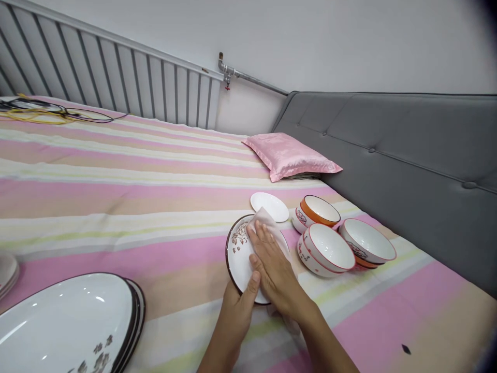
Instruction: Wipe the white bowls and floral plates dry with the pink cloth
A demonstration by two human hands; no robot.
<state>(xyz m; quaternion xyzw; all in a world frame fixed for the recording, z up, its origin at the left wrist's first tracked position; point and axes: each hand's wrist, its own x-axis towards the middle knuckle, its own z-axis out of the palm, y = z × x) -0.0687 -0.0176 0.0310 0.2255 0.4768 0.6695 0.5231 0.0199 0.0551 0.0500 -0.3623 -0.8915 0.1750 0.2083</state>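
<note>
A round white plate (241, 259) with a dark rim and a brown flower print is tilted up above the bed. My left hand (240, 305) grips its near edge, the thumb lying over the face. Across the plate's right side, my right hand (269, 259) presses a pale pinkish cloth (264, 216) flat, its fingers stretched together over it. The hand hides part of the cloth and plate. Just beyond lies a plain white plate (271, 206) on the striped sheet. Stacked bowls stand to the right: an orange-banded bowl (306, 213), a red-rimmed bowl (322, 254) and another bowl (365, 243).
Large oval plates (58, 311) are stacked at the lower left, with more plates (5, 272) at the left edge. A pink pillow (291, 153) rests by the grey headboard (407, 150). Cables (46, 113) lie near the white radiator (116, 67). A pipe valve (227, 80) sticks out beside it.
</note>
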